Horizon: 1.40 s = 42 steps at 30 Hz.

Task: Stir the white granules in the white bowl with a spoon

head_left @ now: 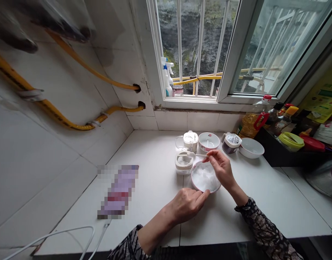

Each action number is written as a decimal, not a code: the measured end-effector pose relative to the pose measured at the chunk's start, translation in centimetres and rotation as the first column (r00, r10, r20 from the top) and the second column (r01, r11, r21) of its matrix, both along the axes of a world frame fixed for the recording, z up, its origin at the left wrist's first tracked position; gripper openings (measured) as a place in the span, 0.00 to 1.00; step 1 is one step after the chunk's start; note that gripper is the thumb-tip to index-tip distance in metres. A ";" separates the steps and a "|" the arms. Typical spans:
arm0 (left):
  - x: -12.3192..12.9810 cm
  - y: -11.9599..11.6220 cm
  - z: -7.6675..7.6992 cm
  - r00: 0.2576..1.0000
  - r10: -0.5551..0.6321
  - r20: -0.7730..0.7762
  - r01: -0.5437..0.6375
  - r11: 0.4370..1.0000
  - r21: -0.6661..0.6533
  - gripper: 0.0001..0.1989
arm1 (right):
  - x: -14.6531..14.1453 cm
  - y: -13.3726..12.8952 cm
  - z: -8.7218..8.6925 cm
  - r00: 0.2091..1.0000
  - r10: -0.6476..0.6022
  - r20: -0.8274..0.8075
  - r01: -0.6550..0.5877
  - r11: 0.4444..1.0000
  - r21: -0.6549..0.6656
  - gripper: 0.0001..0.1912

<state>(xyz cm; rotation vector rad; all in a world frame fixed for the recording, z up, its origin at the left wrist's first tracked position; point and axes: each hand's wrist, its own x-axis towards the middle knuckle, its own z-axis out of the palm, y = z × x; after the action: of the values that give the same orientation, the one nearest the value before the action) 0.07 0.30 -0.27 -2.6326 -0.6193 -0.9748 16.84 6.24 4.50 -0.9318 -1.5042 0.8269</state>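
Note:
My right hand [221, 168] pinches the handle of a small white spoon [200, 155]. Its bowl end, heaped with something white, is over the open mouth of a seasoning jar [183, 171], whose clear lid stands raised. Just below, my left hand [189, 204] grips the near rim of a bowl [192, 182] that holds a white, grainy substance. The bowl stands on the white tiled counter [155, 202], close beside the jar.
Behind are a second white jar [191, 139], a bowl with a spoon [208, 146], a dark-filled jar [231, 144] and a white bowl [252, 150]. An oil bottle [251, 121] and a black box [271, 150] stand right. A pixelated purple object [122, 187] with a white cable lies left.

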 end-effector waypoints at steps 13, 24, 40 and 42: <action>-0.2 0.0 -0.4 1.000 -0.004 -0.014 0.004 1.000 -0.006 0.13 | 2.1 -0.5 1.3 0.887 -0.287 0.362 0.107 0.890 0.443 0.08; -0.3 -0.1 -0.2 1.000 -0.008 -0.022 0.007 1.000 -0.014 0.13 | 3.2 0.2 -0.4 0.833 -0.293 0.470 0.211 0.953 0.219 0.08; -0.3 -0.1 0.1 1.000 -0.006 -0.027 0.006 1.000 -0.002 0.12 | 4.1 1.2 0.0 0.975 -0.190 -0.114 0.143 0.933 -0.331 0.04; -0.3 -0.1 0.0 0.999 0.003 -0.034 -0.003 1.000 -0.004 0.12 | 4.2 1.3 -0.1 0.975 -0.173 -0.141 0.114 0.929 -0.352 0.04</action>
<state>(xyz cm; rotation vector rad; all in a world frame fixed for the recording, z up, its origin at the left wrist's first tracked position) -0.20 0.18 -0.24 -2.6451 -0.6171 -0.9272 21.08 7.54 4.36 -1.1810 -1.1480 1.0521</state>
